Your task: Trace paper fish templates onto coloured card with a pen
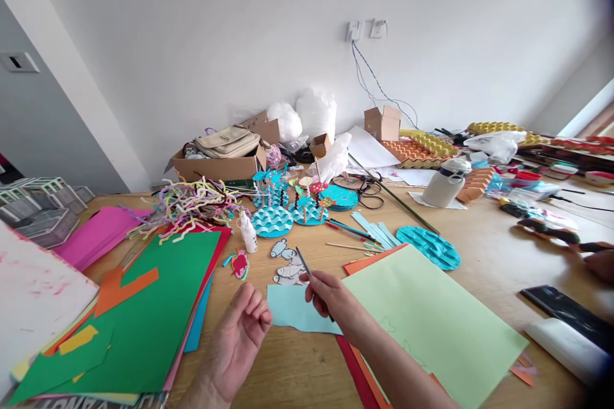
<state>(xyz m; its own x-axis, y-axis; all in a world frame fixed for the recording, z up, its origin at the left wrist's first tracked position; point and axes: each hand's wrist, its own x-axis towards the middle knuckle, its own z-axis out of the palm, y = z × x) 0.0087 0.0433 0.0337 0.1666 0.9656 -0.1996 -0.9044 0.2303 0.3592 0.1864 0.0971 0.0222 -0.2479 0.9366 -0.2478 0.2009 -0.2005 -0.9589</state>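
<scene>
pale wall (215,32) behind a wooden table (297,364); grey wall section (36,118) at left (with a white switch plate (18,62))

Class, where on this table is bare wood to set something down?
Below the light blue paper, between the left hand and the red sheet; also between the rightmost blue disc and the black phone. The back is crowded: pipe cleaners, a cardboard box.

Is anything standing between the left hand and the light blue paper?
Nothing visible: the left hand is at the left edge of the light blue paper, contact unclear. The right hand holds a pencil farther right.
</scene>
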